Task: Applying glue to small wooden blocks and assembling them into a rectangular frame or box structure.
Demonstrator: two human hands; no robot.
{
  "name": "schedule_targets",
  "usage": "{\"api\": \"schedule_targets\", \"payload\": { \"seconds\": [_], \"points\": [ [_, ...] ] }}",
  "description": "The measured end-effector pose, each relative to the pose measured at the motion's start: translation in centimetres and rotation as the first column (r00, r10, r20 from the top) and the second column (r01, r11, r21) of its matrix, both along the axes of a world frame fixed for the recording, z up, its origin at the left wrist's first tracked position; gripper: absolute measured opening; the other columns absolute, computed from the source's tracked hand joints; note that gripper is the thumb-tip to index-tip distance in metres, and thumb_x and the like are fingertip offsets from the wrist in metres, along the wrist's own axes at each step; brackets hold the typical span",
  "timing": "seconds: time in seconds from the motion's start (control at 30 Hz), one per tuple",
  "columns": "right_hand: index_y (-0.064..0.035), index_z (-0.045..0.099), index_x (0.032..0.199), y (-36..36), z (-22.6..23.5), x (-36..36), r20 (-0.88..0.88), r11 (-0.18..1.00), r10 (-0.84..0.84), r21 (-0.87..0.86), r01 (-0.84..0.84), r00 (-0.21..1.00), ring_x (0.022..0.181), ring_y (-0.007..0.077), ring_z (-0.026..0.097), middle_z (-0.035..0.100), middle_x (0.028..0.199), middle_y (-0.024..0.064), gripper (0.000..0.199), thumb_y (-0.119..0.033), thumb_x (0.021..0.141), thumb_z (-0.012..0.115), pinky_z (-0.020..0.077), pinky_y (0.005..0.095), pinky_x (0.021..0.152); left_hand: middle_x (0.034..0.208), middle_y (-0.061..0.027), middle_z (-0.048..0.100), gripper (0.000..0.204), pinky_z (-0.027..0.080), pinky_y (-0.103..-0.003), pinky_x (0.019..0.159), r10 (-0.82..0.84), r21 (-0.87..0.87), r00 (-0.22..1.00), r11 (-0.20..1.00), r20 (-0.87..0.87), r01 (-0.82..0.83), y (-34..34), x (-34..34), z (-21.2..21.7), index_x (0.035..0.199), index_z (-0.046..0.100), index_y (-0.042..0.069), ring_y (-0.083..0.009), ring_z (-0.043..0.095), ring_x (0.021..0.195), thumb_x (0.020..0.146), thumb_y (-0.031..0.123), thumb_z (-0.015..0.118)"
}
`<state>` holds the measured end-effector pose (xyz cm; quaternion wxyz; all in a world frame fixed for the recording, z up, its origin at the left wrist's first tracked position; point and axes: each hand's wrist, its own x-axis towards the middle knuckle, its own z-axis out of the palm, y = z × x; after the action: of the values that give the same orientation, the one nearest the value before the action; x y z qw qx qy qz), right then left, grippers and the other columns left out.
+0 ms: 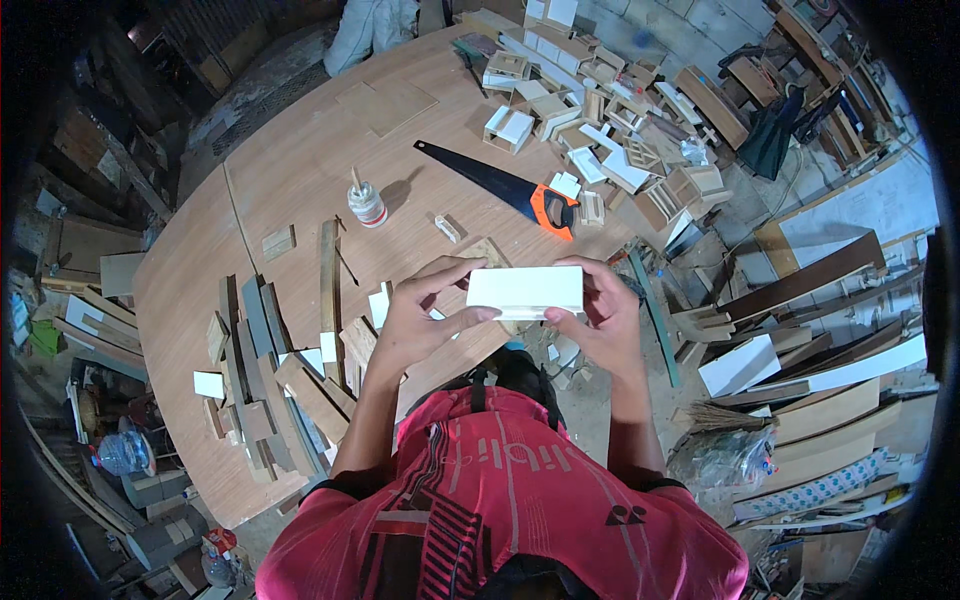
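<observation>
While both hands are up in front of the pink shirt (pixel 500 450), head view has the L hand (pixel 425 310) & R hand (pixel 605 315) apart from each other but clamped on the same white block (pixel 525 288), one at each end, thumbs on the side facing the wearer, fingers round the ends. Block's held lengthwise L to R, over the near edge of the tabletop (pixel 290 180), toward its R end; exact height above it can't be told. Just past the hands, a small wood piece (pixel 447 229) lies on the tabletop. Abt mid-tabletop: a jar (pixel 368 208) w/ a stick poking out. Handsaw (pixel 480 182), black blade & orange-black handle, lies nr the R edge, handle end closest to it. Far R corner: big pile of small wood & white boxes (pixel 640 175), stacked every which way. Flat brown sheet (pixel 395 106) nr the far edge. Along the near L edge: long wood strips (pixel 285 330), some grey, plus a small white piece (pixel 208 385); a lone wood block (pixel 279 242) sits farther in. On the floor off the R edge: a green strip (pixel 653 320), a broom (pixel 712 416) & more boards (pixel 830 415).
</observation>
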<state>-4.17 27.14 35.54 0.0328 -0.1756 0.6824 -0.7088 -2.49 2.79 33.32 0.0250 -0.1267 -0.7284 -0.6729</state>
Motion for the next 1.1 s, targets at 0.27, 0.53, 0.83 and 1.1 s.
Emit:
{"api": "schedule_targets", "payload": {
  "seconds": [0.27,0.53,0.83,1.1],
  "points": [
    [0.0028,0.051,0.128,4.2,0.8,-0.1,0.039,0.999,-0.045,0.013,0.044,0.998,0.108,0.0193,0.062,0.065,0.117,0.0133,0.058,0.004,0.076,0.078,0.0507,0.0328,0.095,0.113,-0.0118,0.064,0.051,0.051,-0.030,0.087,0.132,0.046,0.989,0.991,-0.063,-0.130,-0.4,-0.4,0.4,0.121,0.063,-0.003,-0.0183,0.063,0.102,0.073,-0.006,0.080],
    [0.0052,0.055,0.119,5.4,2.3,0.8,-0.168,0.985,-0.157,-0.105,0.141,0.973,0.106,0.0220,0.064,0.067,0.114,0.0190,0.060,-0.014,0.071,0.087,0.0498,0.0356,0.095,0.111,-0.0111,0.065,0.051,0.053,-0.028,0.086,0.063,0.219,0.989,0.971,0.135,-0.092,0.0,-0.2,0.2,0.123,0.055,-0.006,-0.0162,0.064,0.100,0.077,-0.009,0.076],
    [0.0050,0.054,0.120,3.3,2.7,1.2,-0.160,0.988,-0.062,-0.152,0.038,0.985,0.108,0.0240,0.064,0.067,0.115,0.0200,0.067,-0.019,0.069,0.089,0.0482,0.0375,0.097,0.111,-0.0113,0.066,0.054,0.053,-0.028,0.083,0.043,0.238,0.997,0.970,0.069,-0.058,0.6,0.2,0.2,0.124,0.055,-0.007,-0.0156,0.064,0.099,0.075,-0.012,0.077],
    [-0.0004,0.059,0.122,1.9,1.5,-1.1,-0.396,0.989,0.048,0.147,0.011,0.917,0.121,0.0262,0.058,0.065,0.124,0.0138,0.064,-0.018,0.068,0.088,0.0422,0.0391,0.105,0.102,-0.0072,0.066,0.059,0.051,-0.027,0.084,-0.046,0.311,0.996,0.950,0.078,0.019,1.3,1.0,0.4,0.128,0.054,-0.003,-0.0107,0.062,0.094,0.075,-0.009,0.078]
  ]
}}
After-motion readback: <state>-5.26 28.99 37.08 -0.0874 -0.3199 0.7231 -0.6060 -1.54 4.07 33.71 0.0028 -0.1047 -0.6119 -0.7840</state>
